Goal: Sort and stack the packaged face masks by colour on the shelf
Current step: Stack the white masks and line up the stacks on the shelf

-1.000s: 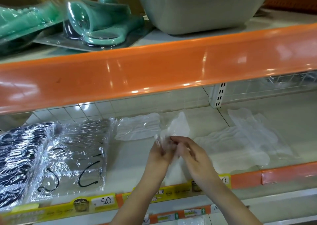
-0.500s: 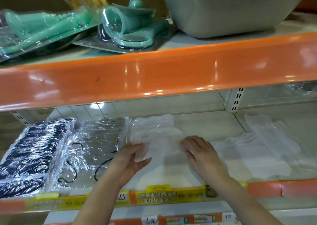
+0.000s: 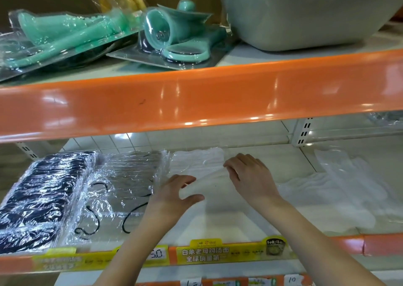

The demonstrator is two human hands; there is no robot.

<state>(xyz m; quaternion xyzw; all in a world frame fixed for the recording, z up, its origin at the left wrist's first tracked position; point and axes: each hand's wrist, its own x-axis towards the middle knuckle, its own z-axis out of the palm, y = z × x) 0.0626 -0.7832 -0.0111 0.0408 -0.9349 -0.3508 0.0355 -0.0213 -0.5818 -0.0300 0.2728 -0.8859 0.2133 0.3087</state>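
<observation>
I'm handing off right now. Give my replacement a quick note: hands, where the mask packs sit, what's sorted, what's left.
Left hand: open, fingers spread at the white mask pack, holding nothing.
Right hand: fingertips on that pack's right edge; grip unclear.
Done: black mask stack far left, clear-wrapped stack with black loops beside it, white pack laid next in line.
Left: loose white packs on the right of the shelf not yet stacked.

shelf [image 3: 272, 161] | black masks [image 3: 41, 196] left | clear packs [image 3: 122, 189] beside | white masks [image 3: 196, 163] centre | white pile [image 3: 327, 200] right

Bright overhead glare, soft wide-angle blur
</observation>
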